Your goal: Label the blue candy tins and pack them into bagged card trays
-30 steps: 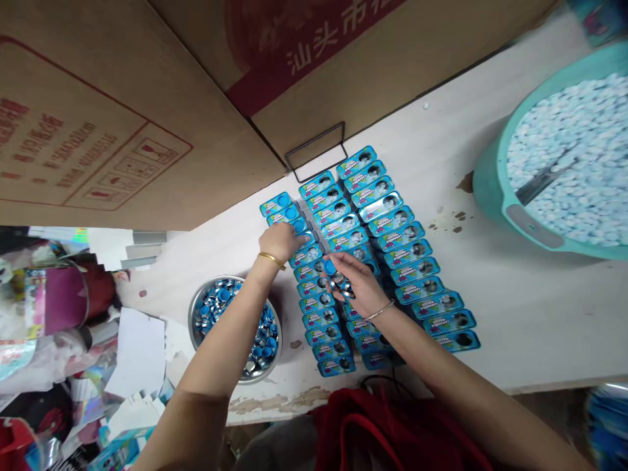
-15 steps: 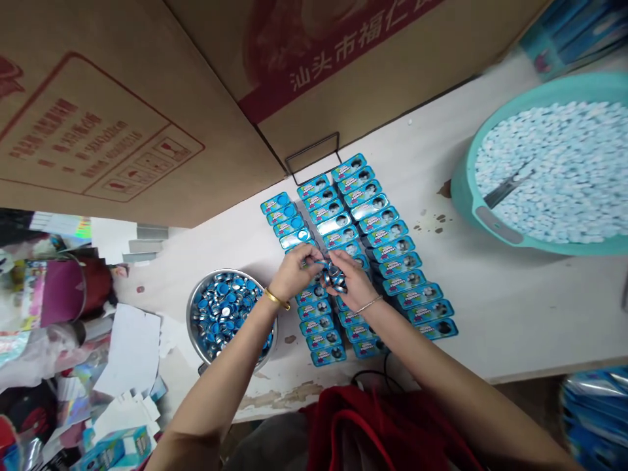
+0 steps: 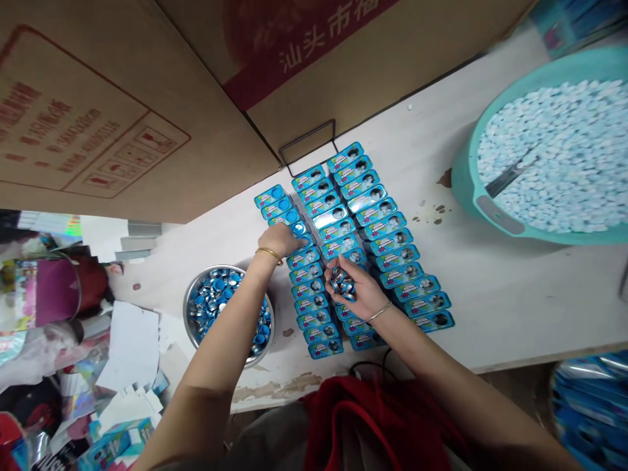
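Flat blue tins [image 3: 316, 318] with printed lids stand in three columns on the table, most with a round hole at one end. At the upper part of the left column, small blue caps [image 3: 277, 191] sit in those holes. My left hand [image 3: 277, 241] reaches over this column, its fingers pressed together on a small round cap at a tin's holed end; the fingertips partly hide it. My right hand [image 3: 362, 289] is cupped over the middle column, its fingers curled round several blue-and-silver caps [image 3: 342, 282].
A metal bowl [image 3: 189, 307] full of the same caps stands left. On the right is a turquoise basin [image 3: 471, 163] of pale blue pellets with a scoop or tongs [image 3: 510, 178] in it. Large cartons [image 3: 196, 124] and a wire frame [image 3: 309, 139] border the back.
My left hand has moved from beside my right hand up and left to the left column of tins. My right hand stays over the middle column with its caps. The view has shifted slightly.
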The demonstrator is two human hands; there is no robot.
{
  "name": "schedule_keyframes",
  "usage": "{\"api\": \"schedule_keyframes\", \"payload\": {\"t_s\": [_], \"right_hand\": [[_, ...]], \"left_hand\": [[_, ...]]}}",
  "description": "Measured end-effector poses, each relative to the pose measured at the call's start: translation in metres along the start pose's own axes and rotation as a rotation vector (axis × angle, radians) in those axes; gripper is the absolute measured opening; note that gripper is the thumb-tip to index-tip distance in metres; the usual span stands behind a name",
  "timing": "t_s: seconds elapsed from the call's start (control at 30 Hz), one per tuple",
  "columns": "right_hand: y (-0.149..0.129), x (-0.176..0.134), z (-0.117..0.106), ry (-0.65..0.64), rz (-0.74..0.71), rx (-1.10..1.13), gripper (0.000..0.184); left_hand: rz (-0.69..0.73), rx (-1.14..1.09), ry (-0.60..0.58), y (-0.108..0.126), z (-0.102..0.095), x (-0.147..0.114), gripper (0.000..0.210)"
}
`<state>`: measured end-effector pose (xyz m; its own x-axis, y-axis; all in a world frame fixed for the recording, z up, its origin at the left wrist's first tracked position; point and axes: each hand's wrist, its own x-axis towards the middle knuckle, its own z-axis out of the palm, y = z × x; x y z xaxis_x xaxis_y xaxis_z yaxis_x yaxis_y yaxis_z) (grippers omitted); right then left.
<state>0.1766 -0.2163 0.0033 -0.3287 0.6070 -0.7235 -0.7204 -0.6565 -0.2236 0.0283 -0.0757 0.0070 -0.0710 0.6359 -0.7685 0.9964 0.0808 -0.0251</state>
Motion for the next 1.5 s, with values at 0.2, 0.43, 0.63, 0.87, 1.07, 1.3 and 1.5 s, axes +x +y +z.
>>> {"api": "schedule_keyframes", "payload": {"t_s": [0.2,0.43,0.63,0.87,1.07,1.3,1.5], "right_hand": [[0.006,-0.003,0.008,0.114,-0.059,-0.088,0.049],[0.005,-0.009,0.019,0.297,-0.146,-0.129,0.043],[0.013,-0.010,0.016,0.285,-0.140,-0.190,0.040],[0.013,-0.019,-0.002,0.048,-0.080,-0.068,0.032],[0.015,-0.025,-0.005,0.068,-0.046,-0.156,0.046],[0.021,-0.024,0.002,0.220,0.011,-0.157,0.053],[0.032,-0.028,0.003,0.281,-0.014,-0.195,0.041]], "left_hand": [[0.005,0.033,0.019,0.000,-0.005,-0.001,0.034],[0.685,-0.505,0.199,0.009,0.041,-0.085,0.019],[0.544,-0.760,0.200,0.004,0.066,-0.093,0.008],[0.208,-0.426,0.350,-0.008,0.056,-0.046,0.004],[0.024,-0.028,0.145,0.004,0.040,-0.031,0.029],[0.158,-0.051,0.233,0.003,0.040,-0.047,0.025],[0.738,-0.502,0.263,0.001,0.078,-0.109,0.013]]}}
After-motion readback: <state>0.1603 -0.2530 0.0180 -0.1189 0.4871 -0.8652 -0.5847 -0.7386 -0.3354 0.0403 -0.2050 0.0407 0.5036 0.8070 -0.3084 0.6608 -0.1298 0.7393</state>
